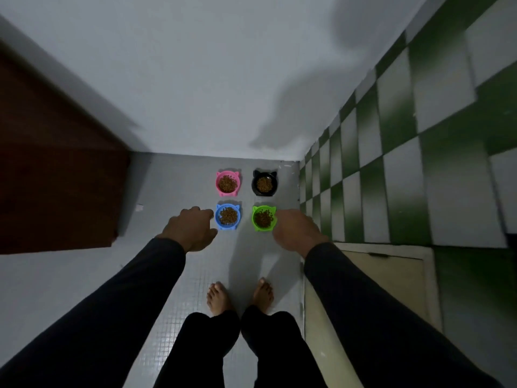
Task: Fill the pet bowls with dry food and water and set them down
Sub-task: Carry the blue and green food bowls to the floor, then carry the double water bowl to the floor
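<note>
Grey floor tiles meet a pale wall and a green-and-white checked wall in the corner where four cat-eared bowls sit in a square, apparently tucked out of the walkway. We take the blue bowl as our marker: the pink bowl lies just beyond it, the green bowl just to its right, the black bowl diagonally beyond, and all four hold brown dry food. We stand barefoot well back from the blue bowl. Our left hand hangs just left of it, fingers loosely curled and holding nothing that we can see. Our right hand overlaps the green bowl's near rim; whether it touches, we cannot tell. No water shows, so we judge that part unfinished.
</note>
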Demonstrator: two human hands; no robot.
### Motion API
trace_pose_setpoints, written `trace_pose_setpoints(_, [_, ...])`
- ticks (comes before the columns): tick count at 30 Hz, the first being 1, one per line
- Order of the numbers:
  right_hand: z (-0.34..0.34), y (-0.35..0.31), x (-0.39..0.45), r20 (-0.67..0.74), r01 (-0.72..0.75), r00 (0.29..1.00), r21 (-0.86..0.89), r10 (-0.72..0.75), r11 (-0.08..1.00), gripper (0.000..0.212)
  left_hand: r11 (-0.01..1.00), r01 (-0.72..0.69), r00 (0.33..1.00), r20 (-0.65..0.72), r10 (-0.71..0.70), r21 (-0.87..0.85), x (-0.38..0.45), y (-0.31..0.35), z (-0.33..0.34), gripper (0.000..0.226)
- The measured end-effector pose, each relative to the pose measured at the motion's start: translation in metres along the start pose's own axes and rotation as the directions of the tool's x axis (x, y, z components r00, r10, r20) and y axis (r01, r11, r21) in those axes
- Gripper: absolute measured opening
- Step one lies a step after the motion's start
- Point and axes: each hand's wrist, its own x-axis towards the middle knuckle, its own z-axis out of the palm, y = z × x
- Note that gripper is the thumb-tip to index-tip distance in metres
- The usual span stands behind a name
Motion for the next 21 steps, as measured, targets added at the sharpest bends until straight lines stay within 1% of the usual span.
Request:
trace_pose_setpoints(2, [-0.031, -0.009, -0.024, -0.052, 0.023, 0.998, -0.022, -0.024, 0.999, 0.023, 1.0, -0.008, 0.999, -0.044, 0.008, 0.006, -0.023, 0.006, -0.031, 0.054])
trace_pose_setpoints(5, [-0.072, -0.019, -0.057, -0.103, 0.032, 0.994, -0.001, -0.032, 0.999, 0.024, 0.999, -0.022, 0.995, -0.092, 0.025, 0.035, -0.054, 0.015, -0.072, 0.055])
trace_pose_setpoints(10, [-0.124, -0.032, -0.101, -0.223, 0.063, 0.973, -0.015, -0.065, 0.998, 0.027, 0.995, -0.037, 0.986, -0.158, 0.051, 0.089, -0.098, 0.031, -0.126, 0.059])
trace_pose_setpoints(14, [-0.155, -0.036, -0.126, -0.276, 0.095, 0.955, -0.056, -0.107, 0.994, 0.034, 0.993, -0.06, 0.977, -0.198, 0.08, 0.106, -0.122, 0.042, -0.158, 0.061])
trace_pose_setpoints(17, [-0.172, -0.038, -0.144, -0.32, 0.096, 0.941, -0.052, -0.107, 0.994, 0.042, 0.991, -0.083, 0.964, -0.244, 0.107, 0.109, -0.136, 0.05, -0.175, 0.059])
trace_pose_setpoints(21, [-0.19, -0.04, -0.17, -0.403, 0.076, 0.912, -0.028, -0.081, 0.997, 0.041, 0.983, -0.122, 0.943, -0.294, 0.158, 0.139, -0.151, 0.062, -0.193, 0.059])
